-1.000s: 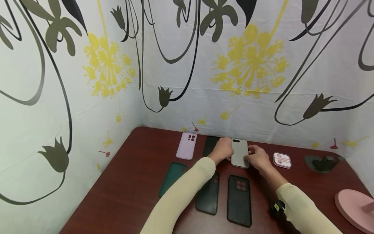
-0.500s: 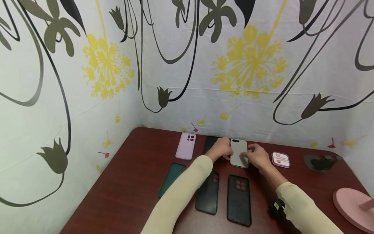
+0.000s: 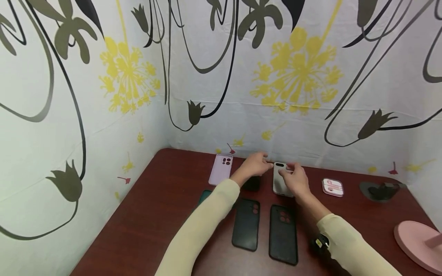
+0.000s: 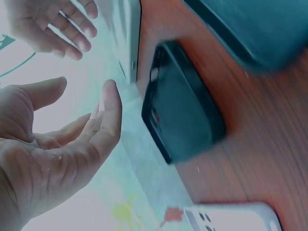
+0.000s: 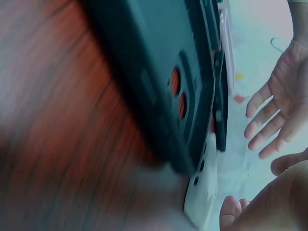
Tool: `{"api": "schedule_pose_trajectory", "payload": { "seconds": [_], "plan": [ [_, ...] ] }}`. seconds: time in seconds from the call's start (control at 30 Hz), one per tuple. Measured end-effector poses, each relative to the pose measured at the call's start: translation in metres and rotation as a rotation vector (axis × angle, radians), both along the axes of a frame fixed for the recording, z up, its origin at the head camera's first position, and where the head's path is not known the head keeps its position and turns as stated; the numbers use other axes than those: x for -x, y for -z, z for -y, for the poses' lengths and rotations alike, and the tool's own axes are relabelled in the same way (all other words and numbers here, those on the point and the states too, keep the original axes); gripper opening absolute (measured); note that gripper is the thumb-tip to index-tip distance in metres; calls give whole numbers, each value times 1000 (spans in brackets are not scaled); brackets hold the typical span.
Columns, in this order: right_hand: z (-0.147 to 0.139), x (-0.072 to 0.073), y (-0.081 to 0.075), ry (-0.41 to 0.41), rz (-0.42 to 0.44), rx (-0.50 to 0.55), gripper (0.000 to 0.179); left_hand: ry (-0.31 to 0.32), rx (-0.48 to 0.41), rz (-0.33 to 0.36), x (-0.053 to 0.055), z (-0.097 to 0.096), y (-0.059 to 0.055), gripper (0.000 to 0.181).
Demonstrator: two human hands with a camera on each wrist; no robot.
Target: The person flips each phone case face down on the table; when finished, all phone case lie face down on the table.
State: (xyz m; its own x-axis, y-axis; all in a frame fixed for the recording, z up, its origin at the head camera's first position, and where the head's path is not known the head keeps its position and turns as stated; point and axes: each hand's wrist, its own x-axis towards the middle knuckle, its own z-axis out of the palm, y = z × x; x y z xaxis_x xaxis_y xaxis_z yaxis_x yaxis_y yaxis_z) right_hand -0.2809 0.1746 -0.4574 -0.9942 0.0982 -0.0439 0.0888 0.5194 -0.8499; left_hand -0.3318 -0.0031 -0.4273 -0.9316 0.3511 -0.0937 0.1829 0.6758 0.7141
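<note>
A light grey phone case (image 3: 280, 184) lies at the back of the table, between my two hands. My left hand (image 3: 254, 165) hovers above a dark phone case (image 3: 253, 184), fingers spread and holding nothing. In the left wrist view that left hand (image 4: 72, 139) shows thumb and fingers apart, clear of the dark case (image 4: 185, 110). My right hand (image 3: 296, 180) is raised over the right side of the grey case and partly hides it. The right wrist view shows the right hand (image 5: 274, 202) close to the grey case (image 5: 204, 187), its fingers loosely bent around nothing.
A lavender phone case (image 3: 220, 170) lies at back left. In front are a green case (image 3: 204, 195), partly under the left sleeve, and two black cases (image 3: 246, 226). To the right are boxed earphones (image 3: 333, 187), a dark stand (image 3: 381, 191) and a pink round base (image 3: 416, 243).
Both hands have come off the grey case and risen. The left hand moved left and away from the case; the right shifted slightly left, over it. The grey case stays in place.
</note>
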Motion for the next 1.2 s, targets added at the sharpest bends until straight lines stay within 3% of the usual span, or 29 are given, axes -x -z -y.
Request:
{"api": "schedule_pose_trajectory", "payload": {
  "seconds": [0.33, 0.57, 0.83, 1.2],
  "plan": [
    [30, -2, -3, -41, 65, 152, 59, -129, -23, 20, -1, 36, -4, 60],
    [45, -3, -5, -114, 136, 320, 64, -132, -14, 69, -4, 54, -2, 63],
    [60, -4, -3, -175, 201, 282, 66, -150, 2, 123, -5, 61, 4, 65],
    [66, -4, -3, -197, 261, 284, 81, -176, -71, 248, -3, 63, 7, 67]
  ]
}}
